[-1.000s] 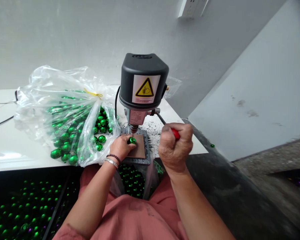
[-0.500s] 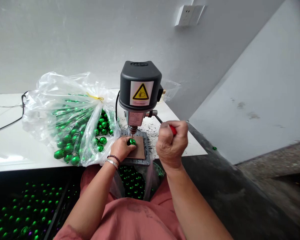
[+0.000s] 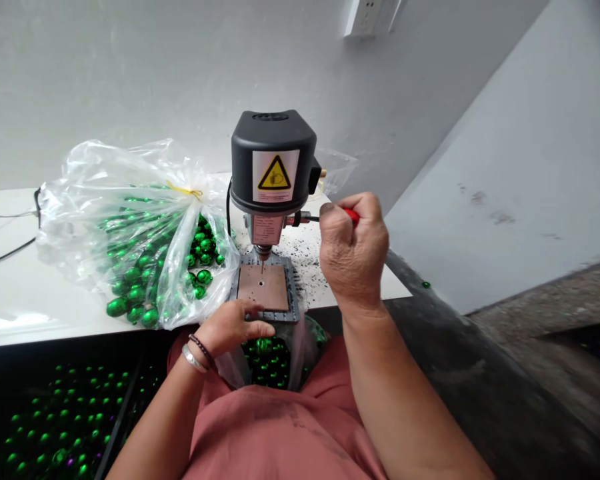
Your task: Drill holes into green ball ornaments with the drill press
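A small black drill press (image 3: pixel 273 160) stands on the table with its bit above a brown board (image 3: pixel 250 298) that has a small hole in it. My right hand (image 3: pixel 355 250) is closed round the red-knobbed feed lever (image 3: pixel 353 215) at the press's right side. At the board's front edge is my left hand (image 3: pixel 233 327), thumb and fingers apart, holding nothing. Just below its thumb a shiny green ball (image 3: pixel 264 345) shows over an open plastic bag (image 3: pixel 300 353) of green balls between my knees.
A see-through bag (image 3: pixel 80 200) of green balls, tied with yellow string, lies left on the white table (image 3: pixel 5 293). Several loose green balls (image 3: pixel 204 276) spill near its mouth. Dark shavings (image 3: pixel 307 257) litter the tabletop. A dark tray (image 3: pixel 115 437) with green balls is lower left.
My left hand has let go of the green ball and moved off the board, down towards me. My right hand has raised the lever, and the drill bit is up.
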Tool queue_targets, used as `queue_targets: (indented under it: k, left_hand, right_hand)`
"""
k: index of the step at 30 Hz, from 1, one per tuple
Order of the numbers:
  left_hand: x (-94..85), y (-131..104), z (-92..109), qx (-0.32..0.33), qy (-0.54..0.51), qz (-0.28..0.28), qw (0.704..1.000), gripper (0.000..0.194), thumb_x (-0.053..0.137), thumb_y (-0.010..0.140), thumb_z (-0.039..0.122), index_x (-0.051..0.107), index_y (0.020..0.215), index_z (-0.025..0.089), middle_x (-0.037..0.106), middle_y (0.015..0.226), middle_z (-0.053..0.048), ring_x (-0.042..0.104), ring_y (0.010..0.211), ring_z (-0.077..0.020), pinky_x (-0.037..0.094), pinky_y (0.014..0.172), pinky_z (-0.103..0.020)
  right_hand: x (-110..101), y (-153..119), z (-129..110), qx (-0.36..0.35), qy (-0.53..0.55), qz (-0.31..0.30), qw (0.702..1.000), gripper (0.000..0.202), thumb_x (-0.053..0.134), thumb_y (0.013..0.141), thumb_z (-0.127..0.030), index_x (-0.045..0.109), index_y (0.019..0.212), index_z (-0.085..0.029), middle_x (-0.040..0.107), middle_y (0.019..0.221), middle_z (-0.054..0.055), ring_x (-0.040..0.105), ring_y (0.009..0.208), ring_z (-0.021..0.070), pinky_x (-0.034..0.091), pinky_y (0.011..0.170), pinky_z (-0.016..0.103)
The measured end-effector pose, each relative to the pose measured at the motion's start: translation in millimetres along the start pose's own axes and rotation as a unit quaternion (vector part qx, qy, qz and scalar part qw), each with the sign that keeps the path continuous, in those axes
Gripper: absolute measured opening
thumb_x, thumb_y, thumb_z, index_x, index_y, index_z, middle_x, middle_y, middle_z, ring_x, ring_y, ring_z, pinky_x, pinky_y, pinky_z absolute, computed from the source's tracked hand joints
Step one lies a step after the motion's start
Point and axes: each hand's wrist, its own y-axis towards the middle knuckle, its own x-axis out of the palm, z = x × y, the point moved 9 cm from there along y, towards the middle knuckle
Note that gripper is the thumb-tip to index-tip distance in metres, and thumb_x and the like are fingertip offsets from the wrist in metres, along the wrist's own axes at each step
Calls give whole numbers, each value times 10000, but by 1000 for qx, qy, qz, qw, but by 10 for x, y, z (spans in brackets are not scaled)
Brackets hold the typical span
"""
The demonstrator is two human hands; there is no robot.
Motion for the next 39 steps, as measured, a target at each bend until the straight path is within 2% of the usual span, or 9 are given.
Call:
queue_targets:
  k: [3, 6, 8, 10, 13, 15, 20, 26, 39]
  left_hand:
    - [-120, 56, -115, -39, -220, 79, 971, 490, 535, 702, 608, 629, 832, 145, 653, 796, -49, 589, 733, -170, 437, 642, -266]
    - [-93, 116, -254, -98, -478, 115, 865, 511, 492, 702, 662, 539, 774, 159, 598, 732, -24, 576, 639, -134, 421, 511, -228]
    - [-38, 144, -264, -115, -571, 101, 807, 446, 566, 693, 599, 513, 745, 160, 571, 694, -9, 580, 636, -125, 431, 503, -215]
    - [-50, 144, -266, -112, -600, 104, 785, 320, 673, 665, 422, 525, 741, 149, 558, 668, 6, 575, 638, -105, 456, 550, -208]
    - [-105, 118, -264, -89, -577, 112, 804, 316, 717, 555, 138, 557, 827, 144, 568, 660, 29, 568, 629, -79, 457, 612, -187]
    - [-128, 102, -264, -76, -530, 112, 837, 398, 706, 538, 98, 556, 902, 155, 575, 651, 35, 573, 628, -84, 442, 612, -184]
    - [-156, 125, -263, -63, -465, 125, 874, 520, 724, 589, 240, 531, 1068, 181, 612, 789, 3, 599, 707, -122, 458, 638, -229]
    - [-221, 262, -307, -77, -394, 148, 904, 410, 707, 592, 373, 563, 896, 139, 583, 696, 10, 546, 576, -88, 355, 458, -171]
    - [-285, 545, -233, -55, -93, 166, 980, 440, 653, 654, 331, 649, 1065, 173, 690, 875, -36, 608, 736, -166, 472, 650, -257]
  right_hand:
    - [1, 2, 3, 0, 1, 0, 1000, 171, 482, 767, -306, 407, 657, -198, 355, 525, -61, 328, 465, 43, 316, 466, 189]
    - [-4, 1, 6, 0, 1, 2, 1000, 174, 489, 761, -311, 412, 652, -199, 360, 529, -60, 331, 466, 43, 315, 460, 190]
    - [-5, -3, 15, 4, 3, 3, 1000, 180, 491, 760, -322, 416, 652, -200, 368, 534, -59, 342, 472, 43, 324, 465, 190]
    - [-4, -7, 27, 10, 4, 5, 1000, 177, 491, 761, -323, 420, 653, -202, 366, 535, -61, 351, 476, 43, 338, 477, 188]
    - [-3, -12, 28, 7, 5, 10, 1000, 165, 489, 763, -307, 420, 653, -205, 354, 533, -65, 358, 476, 43, 353, 486, 183]
    - [-4, -15, 22, 1, 3, 12, 1000, 165, 484, 767, -306, 422, 655, -201, 364, 538, -65, 368, 482, 43, 356, 489, 181]
    - [-9, -12, 5, -13, -5, 8, 1000, 184, 479, 777, -327, 421, 660, -197, 397, 543, -67, 372, 482, 37, 348, 480, 175]
    - [-3, 4, 8, -13, 1, -2, 1000, 149, 480, 775, -282, 419, 664, -202, 405, 534, -67, 374, 475, 34, 352, 474, 170]
    - [-14, 20, 14, -25, -31, -7, 999, 178, 467, 791, -334, 425, 677, -204, 400, 556, -54, 387, 491, 39, 387, 484, 192]
